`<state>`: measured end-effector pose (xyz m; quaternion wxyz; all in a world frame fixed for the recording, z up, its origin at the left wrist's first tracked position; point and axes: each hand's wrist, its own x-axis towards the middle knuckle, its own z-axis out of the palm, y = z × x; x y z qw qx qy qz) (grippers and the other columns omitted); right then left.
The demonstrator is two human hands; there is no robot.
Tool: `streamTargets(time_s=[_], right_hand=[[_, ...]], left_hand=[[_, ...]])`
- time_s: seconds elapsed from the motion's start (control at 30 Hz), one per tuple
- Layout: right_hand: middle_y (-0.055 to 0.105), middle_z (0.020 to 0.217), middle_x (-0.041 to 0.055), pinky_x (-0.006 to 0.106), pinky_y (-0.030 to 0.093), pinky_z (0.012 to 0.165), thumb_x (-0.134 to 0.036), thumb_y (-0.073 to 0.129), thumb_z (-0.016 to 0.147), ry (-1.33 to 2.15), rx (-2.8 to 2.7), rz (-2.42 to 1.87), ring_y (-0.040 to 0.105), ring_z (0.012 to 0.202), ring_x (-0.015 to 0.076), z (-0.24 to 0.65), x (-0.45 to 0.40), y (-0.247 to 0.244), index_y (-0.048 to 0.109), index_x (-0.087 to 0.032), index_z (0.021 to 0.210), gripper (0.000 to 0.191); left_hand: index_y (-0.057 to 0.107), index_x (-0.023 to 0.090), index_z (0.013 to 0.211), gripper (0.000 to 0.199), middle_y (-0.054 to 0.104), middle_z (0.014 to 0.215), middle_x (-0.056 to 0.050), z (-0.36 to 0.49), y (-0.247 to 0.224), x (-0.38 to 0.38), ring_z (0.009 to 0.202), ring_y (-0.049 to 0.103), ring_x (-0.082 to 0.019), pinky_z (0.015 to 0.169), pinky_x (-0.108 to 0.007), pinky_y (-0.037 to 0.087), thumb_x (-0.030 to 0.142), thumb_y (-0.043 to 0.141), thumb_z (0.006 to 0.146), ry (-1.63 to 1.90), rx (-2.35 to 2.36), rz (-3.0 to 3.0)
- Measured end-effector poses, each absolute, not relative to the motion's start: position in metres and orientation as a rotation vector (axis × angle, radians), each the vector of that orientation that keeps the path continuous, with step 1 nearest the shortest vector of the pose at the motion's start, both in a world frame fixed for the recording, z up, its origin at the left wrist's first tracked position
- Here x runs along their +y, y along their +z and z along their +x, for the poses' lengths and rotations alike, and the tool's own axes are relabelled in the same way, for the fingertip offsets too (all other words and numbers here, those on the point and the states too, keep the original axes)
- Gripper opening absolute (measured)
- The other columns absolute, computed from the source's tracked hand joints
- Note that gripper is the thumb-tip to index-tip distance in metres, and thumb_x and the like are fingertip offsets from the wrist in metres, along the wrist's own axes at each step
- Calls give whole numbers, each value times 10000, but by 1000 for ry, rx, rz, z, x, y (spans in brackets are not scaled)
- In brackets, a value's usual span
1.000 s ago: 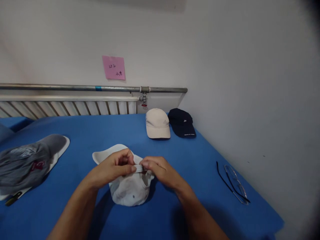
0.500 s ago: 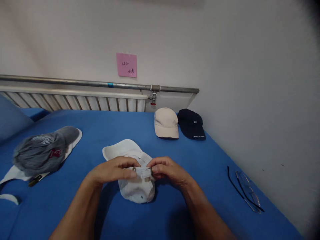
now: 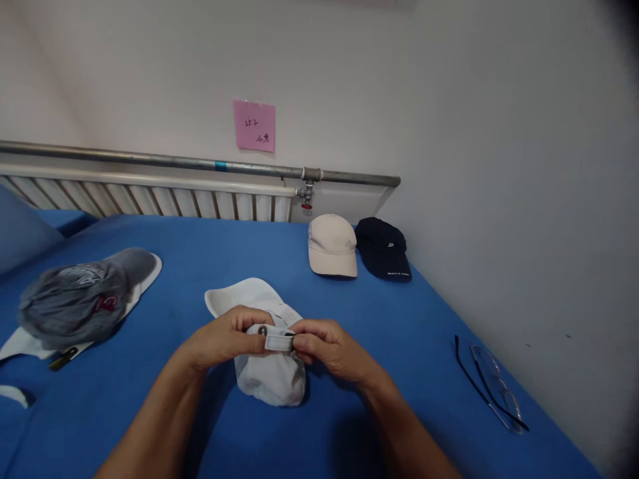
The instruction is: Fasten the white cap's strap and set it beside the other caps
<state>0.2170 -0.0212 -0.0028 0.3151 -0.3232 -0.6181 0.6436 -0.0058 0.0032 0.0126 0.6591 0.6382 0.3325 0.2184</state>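
The left hand (image 3: 227, 340) is pinching one end of the pale fabric back strap (image 3: 278, 340); the white curved-brim baseball cap (image 3: 272, 380) is lying on the blue surface (image 3: 239, 442) beneath both hands' fingers; the right hand (image 3: 327, 347) is gripping the strap's dark buckle (image 3: 292, 340).

Beige cap (image 3: 333, 246) and navy cap (image 3: 383, 248) observed side by side near the wall (image 3: 489, 173). Grey cap (image 3: 74, 299) lies at left. Glasses (image 3: 492, 386) rest at right, temples unfolded. Pink note (image 3: 254, 126) is fixed above the pipe (image 3: 150, 159).
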Motion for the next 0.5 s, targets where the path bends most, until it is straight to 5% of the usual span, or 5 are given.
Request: streamTargets(time_s=[0.5], right_hand=[[427, 572, -45, 243, 297, 545, -381, 548, 818, 1300, -1554, -886, 368, 560, 107, 195, -30, -3, 573, -188, 675, 241]], left_hand=[[599, 147, 687, 174, 436, 621, 39, 0, 16, -2, 569, 308, -89, 521, -208, 257, 290, 694, 715, 584, 707, 1430]])
